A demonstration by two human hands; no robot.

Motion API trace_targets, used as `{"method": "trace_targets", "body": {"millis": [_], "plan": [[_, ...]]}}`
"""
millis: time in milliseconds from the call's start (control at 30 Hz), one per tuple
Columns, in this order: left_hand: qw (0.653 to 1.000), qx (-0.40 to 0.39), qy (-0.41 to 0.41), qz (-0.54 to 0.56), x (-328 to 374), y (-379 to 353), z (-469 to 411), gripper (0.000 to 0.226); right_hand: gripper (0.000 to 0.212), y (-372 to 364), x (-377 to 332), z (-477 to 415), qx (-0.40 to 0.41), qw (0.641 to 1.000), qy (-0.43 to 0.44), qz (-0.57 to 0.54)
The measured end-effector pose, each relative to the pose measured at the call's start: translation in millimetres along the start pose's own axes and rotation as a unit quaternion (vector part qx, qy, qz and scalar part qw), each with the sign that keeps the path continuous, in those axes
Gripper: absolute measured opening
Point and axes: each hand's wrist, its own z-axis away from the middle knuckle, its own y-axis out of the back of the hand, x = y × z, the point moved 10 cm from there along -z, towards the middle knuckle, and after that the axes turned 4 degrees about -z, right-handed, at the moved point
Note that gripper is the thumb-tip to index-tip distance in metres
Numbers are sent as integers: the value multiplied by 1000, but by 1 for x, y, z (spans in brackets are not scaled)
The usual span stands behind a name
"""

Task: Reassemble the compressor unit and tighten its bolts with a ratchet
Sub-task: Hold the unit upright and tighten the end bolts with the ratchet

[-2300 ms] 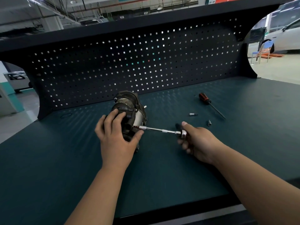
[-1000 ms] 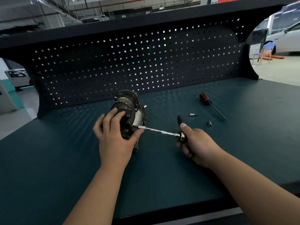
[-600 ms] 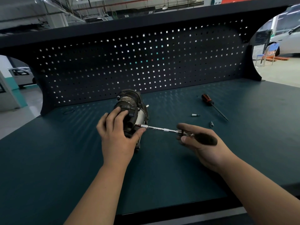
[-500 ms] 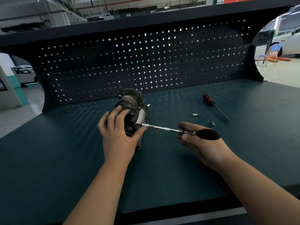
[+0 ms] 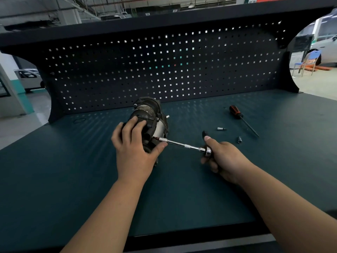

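On the near half of the bench (image 5: 87, 189) both forearms reach in from the lower edge. Right hand (image 5: 225, 158): fingers wrapped tight round the handle of the ratchet (image 5: 207, 152), thumb laid up along it, with only the black handle tip showing past the thumb. Change noted: half a second ago the handle lay out to the right, roughly level; now it stands up and away from the camera, the same attitude it had a second ago. The extension bar (image 5: 182, 144) has kept its line throughout, its far end seated on a bolt (image 5: 155, 138) at the side of the compressor unit (image 5: 147, 114). Reading: the handle is being swung back and forth about that bar, so bolt tightening is under way on this one fastener; whether the latest swing was the driving or the return stroke cannot be told. Left hand (image 5: 135, 148): unmoved, clamped over the near end of the unit, fingers curled on top of the dark housing, thumb pressed just below the socket end of the bar, steadying both. The unit lies on its side at mid-bench, long axis pointing toward the pegboard (image 5: 145, 70). Beyond the right hand, apart from it, lie a small socket (image 5: 239, 139), a loose bit (image 5: 221, 128) and an orange-and-black screwdriver (image 5: 238, 115). Far left, a thin ring (image 5: 79, 120) rests flat near the pegboard foot.
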Motion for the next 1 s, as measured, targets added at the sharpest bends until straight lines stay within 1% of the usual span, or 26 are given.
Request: {"method": "trace_targets", "body": {"millis": [67,167,267,300,367,467,533,633,700,767,833,900,1000], "plan": [[1000,5,-2,-3,0,1,0,78,42,-3,0,0,-14,1000,8,-11],[1000,7,-9,-16,0,1,0,77,31,-4,-4,3,-14,999,45,-26],[1000,8,-7,-26,1,1,1,76,13,2,-13,6,6,993,100,-63],[1000,10,-4,-27,2,1,0,76,13,3,-15,8,6,990,114,-82],[1000,12,1,-28,2,1,0,75,22,3,-18,12,-10,984,142,-107],[999,16,-2,-28,2,1,0,75,33,2,-16,20,-45,980,172,-89],[999,20,-8,-26,2,2,0,75,35,3,-13,22,-47,981,160,-104],[999,23,-8,-21,2,3,1,75,31,2,-10,19,-37,980,118,-156],[1000,23,-4,-16,1,3,1,75,20,2,-9,18,-32,980,96,-169],[1000,22,-1,-10,1,3,2,75,3,1,-7,19,-38,983,66,-169],[1000,18,4,-2,1,2,2,76,18,-4,-1,17,-44,984,20,-171],[1000,16,3,-2,1,3,2,76,32,-7,4,12,-42,990,-28,-134],[1000,13,-5,-17,3,3,2,76,40,-10,9,8,-63,993,-78,-66]]}}
